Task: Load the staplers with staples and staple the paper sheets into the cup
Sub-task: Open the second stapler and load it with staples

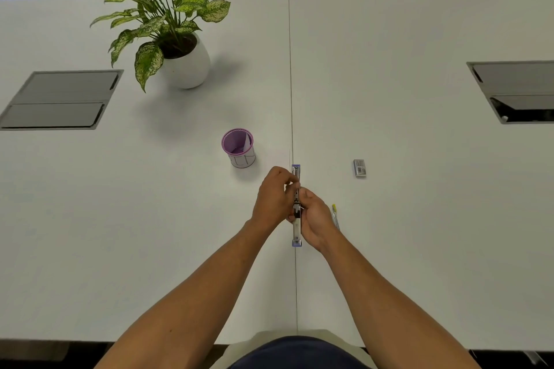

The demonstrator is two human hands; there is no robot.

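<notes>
A blue stapler [296, 231] lies folded fully open in a straight line along the table seam, its metal channel facing up. My left hand [274, 198] and my right hand [314, 219] both pinch it at the middle hinge, fingertips meeting over the channel. Whether a strip of staples sits between the fingers is too small to tell. The purple cup [238, 147] stands to the upper left of my hands with a white paper sheet inside. A small staple box [359, 168] lies to the right.
A yellow-capped pen [335, 214] lies just right of my right hand. A potted plant [180, 57] stands at the back left. Two grey cable hatches are set into the table, one far left [60, 99], one far right [515, 90].
</notes>
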